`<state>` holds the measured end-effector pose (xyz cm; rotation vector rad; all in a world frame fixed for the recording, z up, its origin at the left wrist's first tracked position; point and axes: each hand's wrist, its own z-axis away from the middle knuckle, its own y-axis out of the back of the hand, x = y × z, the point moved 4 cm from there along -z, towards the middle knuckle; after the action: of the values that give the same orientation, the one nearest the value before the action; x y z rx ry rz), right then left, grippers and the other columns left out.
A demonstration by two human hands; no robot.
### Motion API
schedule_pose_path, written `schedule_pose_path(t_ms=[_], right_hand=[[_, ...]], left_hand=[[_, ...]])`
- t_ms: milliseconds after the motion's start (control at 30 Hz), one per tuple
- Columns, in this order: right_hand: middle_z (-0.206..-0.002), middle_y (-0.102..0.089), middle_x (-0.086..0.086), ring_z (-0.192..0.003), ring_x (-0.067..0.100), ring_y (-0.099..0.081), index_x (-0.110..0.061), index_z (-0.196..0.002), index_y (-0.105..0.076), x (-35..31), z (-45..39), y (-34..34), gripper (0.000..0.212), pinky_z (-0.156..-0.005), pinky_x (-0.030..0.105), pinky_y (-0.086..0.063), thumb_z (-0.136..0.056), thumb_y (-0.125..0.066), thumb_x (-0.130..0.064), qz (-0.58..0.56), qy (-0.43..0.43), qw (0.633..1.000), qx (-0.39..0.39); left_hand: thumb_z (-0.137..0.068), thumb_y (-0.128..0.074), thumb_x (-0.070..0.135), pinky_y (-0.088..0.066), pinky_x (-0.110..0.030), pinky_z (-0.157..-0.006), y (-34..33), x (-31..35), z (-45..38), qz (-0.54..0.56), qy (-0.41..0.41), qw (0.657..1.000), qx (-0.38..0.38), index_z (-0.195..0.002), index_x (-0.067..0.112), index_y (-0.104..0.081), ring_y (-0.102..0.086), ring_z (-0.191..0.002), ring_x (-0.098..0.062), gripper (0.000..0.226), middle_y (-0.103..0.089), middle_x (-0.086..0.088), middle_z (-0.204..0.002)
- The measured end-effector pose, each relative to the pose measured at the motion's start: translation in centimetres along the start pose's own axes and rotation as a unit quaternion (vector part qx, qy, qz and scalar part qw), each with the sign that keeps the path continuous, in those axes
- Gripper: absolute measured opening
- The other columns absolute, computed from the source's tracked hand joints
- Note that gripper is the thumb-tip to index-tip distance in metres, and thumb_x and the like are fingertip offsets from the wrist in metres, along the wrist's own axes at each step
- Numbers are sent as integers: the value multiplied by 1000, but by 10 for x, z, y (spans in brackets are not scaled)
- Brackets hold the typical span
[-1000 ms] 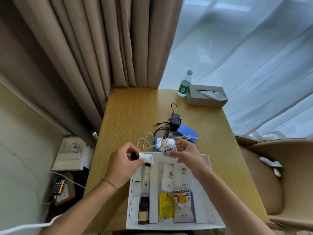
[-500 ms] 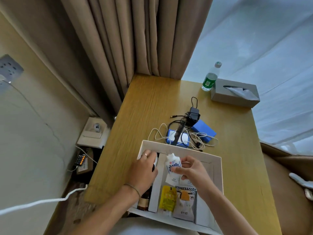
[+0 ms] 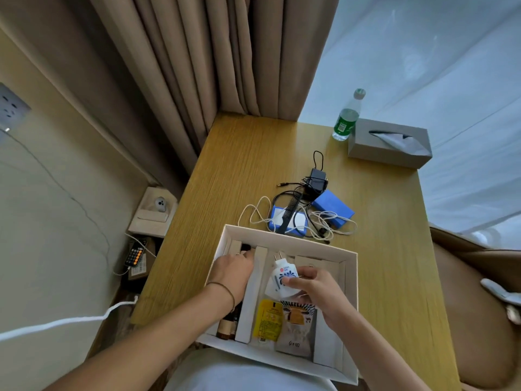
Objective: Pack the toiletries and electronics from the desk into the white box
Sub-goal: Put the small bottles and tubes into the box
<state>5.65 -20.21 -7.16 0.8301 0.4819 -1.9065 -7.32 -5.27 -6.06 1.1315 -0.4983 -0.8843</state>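
**Wooden counter by the curtained window, box half filled**

Beige curtains (image 3: 197,66) hang behind a wooden counter (image 3: 239,170), with sheer white drapes (image 3: 423,66) to the right and a cream wall (image 3: 56,179) with a socket plate (image 3: 11,108) to the left. At the far right corner of the counter stand a green-labelled water bottle (image 3: 347,118) and, just beside it, a grey tissue box (image 3: 390,142). Mid-counter lies a tangle of things: a black power adapter (image 3: 317,183), a blue box (image 3: 332,206), a second blue box with a white label (image 3: 287,221), a black comb (image 3: 290,213) laid across it, and white cables (image 3: 324,221) looped through them. A brown chair (image 3: 479,292) sits at the right edge.

Nearest the person, the white box (image 3: 349,306) rests on the counter's near edge, split by white dividers. The left hand (image 3: 234,269) reaches into the left compartment, its fingers curled around a dark-capped tube (image 3: 246,248) that is largely hidden. Below the wrist, a brown bottle (image 3: 227,327) lies in the same compartment. The right hand (image 3: 313,286) hovers over the middle compartment, fingers pinching a white plug-in device (image 3: 282,279) with blue print and metal prongs pointing away. Beneath it lie a yellow sachet (image 3: 267,320) and a patterned sachet (image 3: 297,328), side by side.
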Motion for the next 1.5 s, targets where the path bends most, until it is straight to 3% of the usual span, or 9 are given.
schedule_pose_path(t_ms=[133,233,367,500,667,833,1067,1233,1500], right_hand=[[-94,-80,5,-89,27,-77,-11,-107,-72,-1,-1,2,32,-82,38,-61,-79,-85,-21,-9,-4,1000,8],[-95,-80,7,-86,24,-78,-9,-108,-70,-1,-2,1,36,-72,32,-61,-78,-86,-19,-22,-7,1000,14],[-94,-79,6,-82,25,-77,-12,-107,-69,1,-3,-1,38,-65,27,-59,-77,-87,-26,7,-17,999,36],[-89,-77,6,-66,16,-74,-14,-104,-66,6,-9,-2,38,-59,25,-60,-78,-86,-34,53,-32,996,65],[-72,-74,-1,-58,15,-71,-20,-84,-67,5,-23,-11,30,-53,28,-59,-79,-81,-46,146,-16,983,111],[-51,-59,-7,-51,11,-59,-23,-60,-61,-2,-37,-20,42,-47,27,-37,-75,-76,-59,261,13,948,185],[-62,-68,0,-61,18,-66,-17,-64,-66,-3,-48,-26,44,-54,32,-49,-82,-70,-57,322,-13,928,188],[-81,-70,1,-76,20,-66,-18,-86,-69,-6,-46,-28,47,-56,30,-48,-84,-63,-64,425,-15,888,174],[-66,-68,0,-56,15,-61,-19,-71,-64,-37,-20,-33,47,-56,33,-56,-94,-52,-58,482,46,853,193]], left_hand=[[-86,-59,7,-50,-36,-68,1,-1,1,50,8,998,46,-134,13,-45,-68,-93,-31,51,-68,-9,-102],[-89,-52,12,-49,-35,-65,2,-6,1,98,39,992,72,-126,15,-52,-68,-88,-31,37,-67,-9,-99],[-91,-54,17,-52,-36,-68,-5,-3,-4,126,36,990,50,-110,15,-61,-68,-88,-30,20,-68,-10,-97],[-96,-55,24,-53,-37,-75,-18,-1,-6,130,41,990,20,-112,15,-64,-67,-95,-29,20,-67,-9,-107],[-96,-52,22,-53,-38,-76,-19,2,-3,111,29,993,18,-116,13,-63,-66,-99,-29,24,-65,-10,-112],[-96,-48,22,-52,-36,-75,-3,-1,6,124,4,991,46,-114,16,-60,-65,-98,-26,23,-65,-7,-109],[-97,-46,25,-49,-27,-79,22,-9,23,198,-81,967,141,-100,20,-60,-59,-92,-15,14,-61,2,-99],[-93,-54,21,-46,-23,-72,37,-15,29,230,-114,949,182,-88,22,-61,-55,-81,-11,9,-59,7,-87],[-93,-55,20,-46,-18,-66,55,-24,19,271,-110,933,207,-89,25,-64,-53,-82,-4,11,-60,13,-90]])
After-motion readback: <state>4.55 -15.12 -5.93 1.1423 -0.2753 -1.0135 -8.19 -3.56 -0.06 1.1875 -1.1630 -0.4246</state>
